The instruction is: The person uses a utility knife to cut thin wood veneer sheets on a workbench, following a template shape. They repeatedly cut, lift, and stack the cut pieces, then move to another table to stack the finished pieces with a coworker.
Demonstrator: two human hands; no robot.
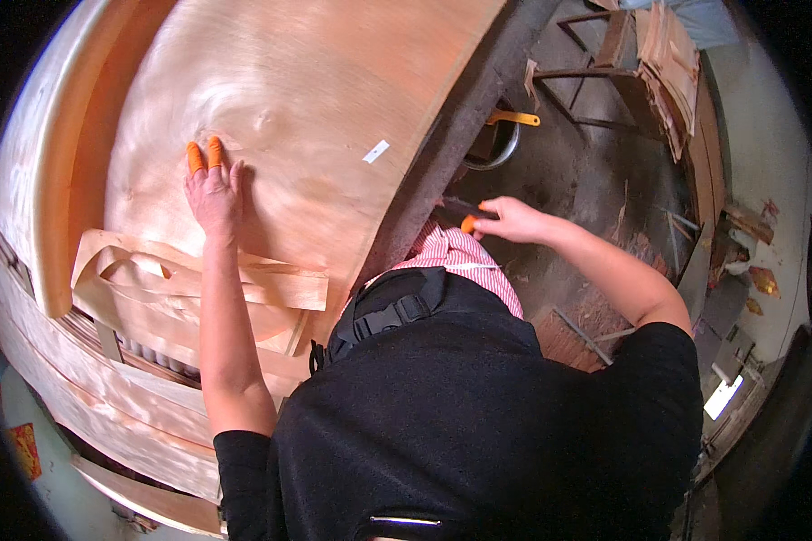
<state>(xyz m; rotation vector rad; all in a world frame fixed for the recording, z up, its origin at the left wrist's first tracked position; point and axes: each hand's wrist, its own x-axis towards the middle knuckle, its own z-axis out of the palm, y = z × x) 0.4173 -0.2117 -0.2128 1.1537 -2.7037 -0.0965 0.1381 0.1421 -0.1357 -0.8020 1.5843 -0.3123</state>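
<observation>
My left hand (pixel 212 194) rests on a large pale wood veneer sheet (pixel 307 99), its fingers stretched out and two of them in orange finger covers. Close to my wrist lie loose veneer strips (pixel 198 288), some curled. Out past the sheet's right edge, my right hand (pixel 507 221) is closed round a dark, elongated tool (pixel 465 212) whose exact kind I cannot make out. Orange covers show on that hand too. A red-and-white striped cloth (pixel 456 257) lies just below it, against my body. On the sheet sits a small white rectangular piece (pixel 375 151).
To the right, a round metal container (pixel 505 153) stands low, with a yellow-handled tool (pixel 514 118) across it. A metal frame (pixel 595 77) beyond it bears stacked veneer pieces (pixel 668 72). Wood scraps (pixel 573 338) litter the floor. A rolled veneer edge (pixel 59 180) rises at far left.
</observation>
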